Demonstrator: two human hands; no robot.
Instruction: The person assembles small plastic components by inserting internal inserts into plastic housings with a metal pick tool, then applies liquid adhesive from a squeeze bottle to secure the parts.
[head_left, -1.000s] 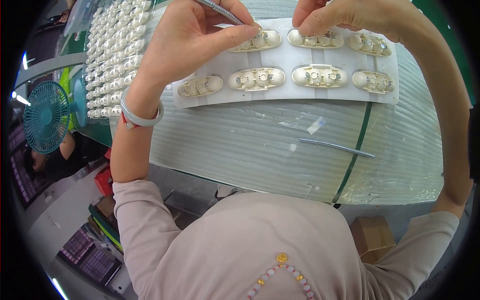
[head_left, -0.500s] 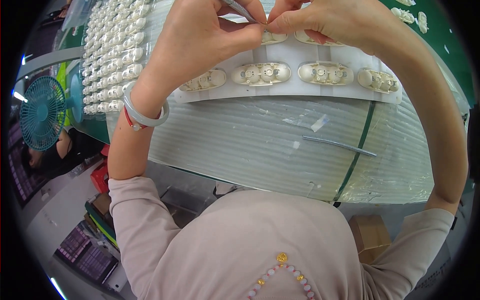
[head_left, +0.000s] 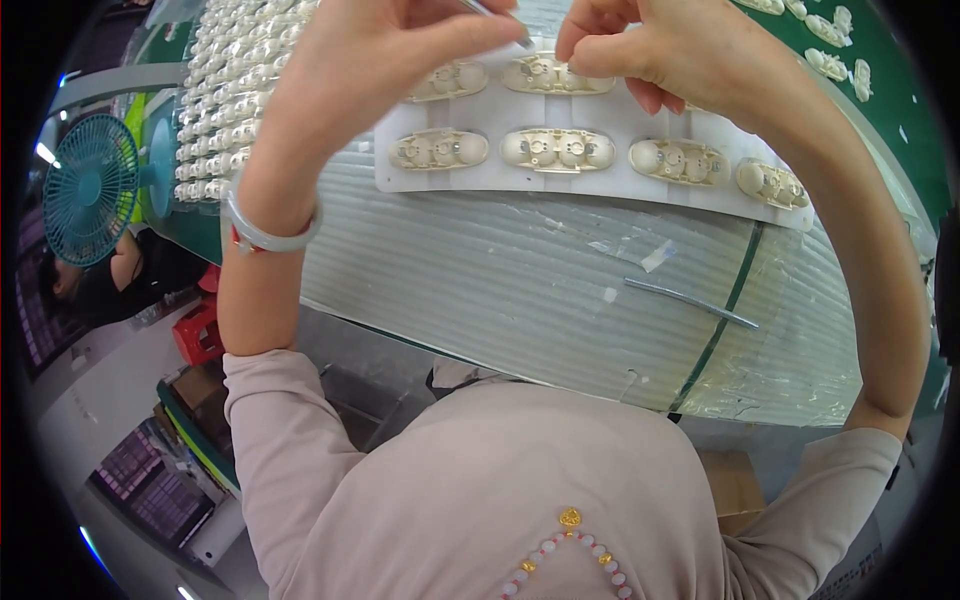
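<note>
My left hand (head_left: 380, 60) is closed around a slim silvery metal tool (head_left: 516, 30), seen only in part at the top edge. My right hand (head_left: 690, 50) has thumb and index finger pinched together just over a cream plastic housing (head_left: 540, 78) in the far row; whatever is between them is too small to make out. That housing lies on a white board (head_left: 388, 181) with several similar oval housings. In the near row, one of them (head_left: 556, 150) shows round domes and small metal pieces inside.
Ribbed translucent sheeting (head_left: 450, 250) covers the bench, with a thin grey rod (head_left: 690, 302) lying on it. Stacked rows of cream parts (head_left: 215, 110) and a teal fan (head_left: 92, 190) stand left. Loose parts (head_left: 826, 65) lie on the green surface far right. Another person (head_left: 125, 275) is at left.
The hands, which met at the tool's tip, have separated. My left hand has drawn back with the tool, uncovering more housings. The whole view has shifted slightly.
</note>
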